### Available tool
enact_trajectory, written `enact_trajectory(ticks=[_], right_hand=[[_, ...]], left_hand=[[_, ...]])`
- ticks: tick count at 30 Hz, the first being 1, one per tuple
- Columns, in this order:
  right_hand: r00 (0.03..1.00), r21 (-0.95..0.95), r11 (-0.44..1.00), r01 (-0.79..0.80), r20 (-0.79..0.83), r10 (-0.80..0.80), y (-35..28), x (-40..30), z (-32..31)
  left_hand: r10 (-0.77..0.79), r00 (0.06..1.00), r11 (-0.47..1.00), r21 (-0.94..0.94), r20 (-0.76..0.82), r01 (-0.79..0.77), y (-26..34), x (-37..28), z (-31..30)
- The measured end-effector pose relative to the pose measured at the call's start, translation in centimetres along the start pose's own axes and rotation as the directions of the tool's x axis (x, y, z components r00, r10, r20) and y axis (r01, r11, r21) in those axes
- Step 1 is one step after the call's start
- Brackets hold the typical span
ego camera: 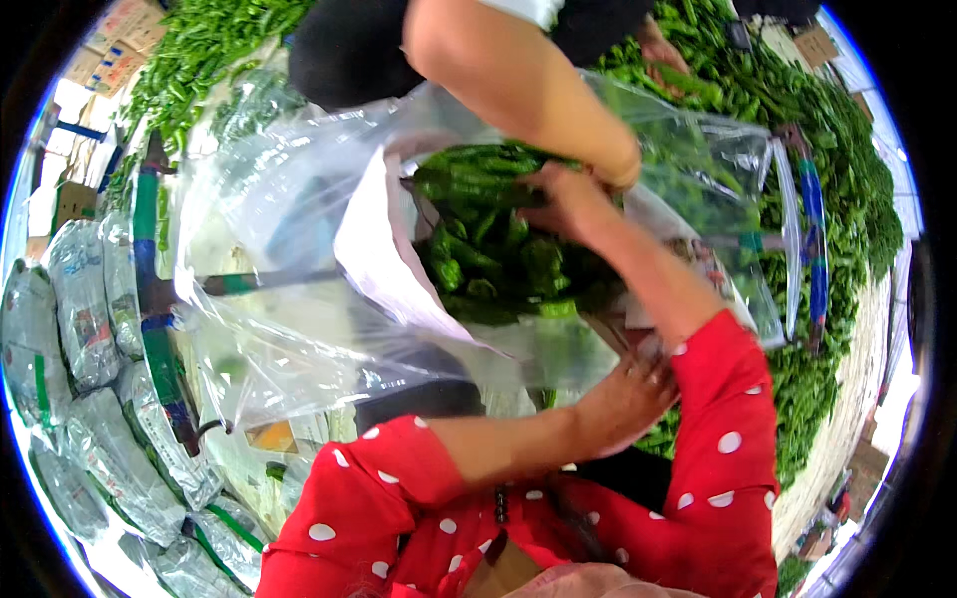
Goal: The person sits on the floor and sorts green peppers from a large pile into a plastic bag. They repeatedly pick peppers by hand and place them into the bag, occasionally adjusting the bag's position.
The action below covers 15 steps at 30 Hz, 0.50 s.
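Before me a large clear plastic bag (269, 344) is spread open over a metal frame (157, 291) wrapped in green and blue tape. Inside it, sheets of white paper (374, 247) surround a heap of dark green peppers (508, 254). My right hand (561, 202) reaches in from the right and rests on the peppers with its fingers spread; whether it grips one is not clear. My left hand (635, 381) is at the near right edge of the bag, by the paper and plastic there; its fingers are partly hidden, so its hold cannot be told.
Another person's bent arm (523, 90) reaches over the bag from the far side; their other hand (665, 63) is at the pepper pile (815, 172). More peppers (202, 60) lie at the upper left. Filled plastic bags (97, 441) are stacked at left, below cardboard boxes (119, 52).
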State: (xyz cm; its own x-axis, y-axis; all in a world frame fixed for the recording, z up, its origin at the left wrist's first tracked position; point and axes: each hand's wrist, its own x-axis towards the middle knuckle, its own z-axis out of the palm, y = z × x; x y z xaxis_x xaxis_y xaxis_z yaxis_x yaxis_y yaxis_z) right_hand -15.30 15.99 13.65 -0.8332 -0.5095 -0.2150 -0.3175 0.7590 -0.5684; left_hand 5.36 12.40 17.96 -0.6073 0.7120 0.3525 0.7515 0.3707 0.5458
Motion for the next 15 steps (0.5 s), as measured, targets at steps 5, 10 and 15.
enact_trajectory(ticks=[5,10,15], right_hand=[[0.981,0.396,0.902,-0.173,-0.015,0.195,-1.6,-6.5,-8.5],[0.967,0.294,0.956,0.003,-0.246,0.073,-3.0,-9.0,-8.3],[0.980,-0.161,0.972,0.171,0.133,-0.151,-3.3,-7.7,-3.5]], left_hand=[[-0.031,0.990,0.968,-0.243,0.135,0.064,0.6,-0.2,0.1],[-0.045,0.995,0.988,-0.146,0.093,0.058,1.1,-0.4,0.6],[-0.029,0.998,0.994,-0.101,0.055,0.035,1.3,-0.4,0.7]])
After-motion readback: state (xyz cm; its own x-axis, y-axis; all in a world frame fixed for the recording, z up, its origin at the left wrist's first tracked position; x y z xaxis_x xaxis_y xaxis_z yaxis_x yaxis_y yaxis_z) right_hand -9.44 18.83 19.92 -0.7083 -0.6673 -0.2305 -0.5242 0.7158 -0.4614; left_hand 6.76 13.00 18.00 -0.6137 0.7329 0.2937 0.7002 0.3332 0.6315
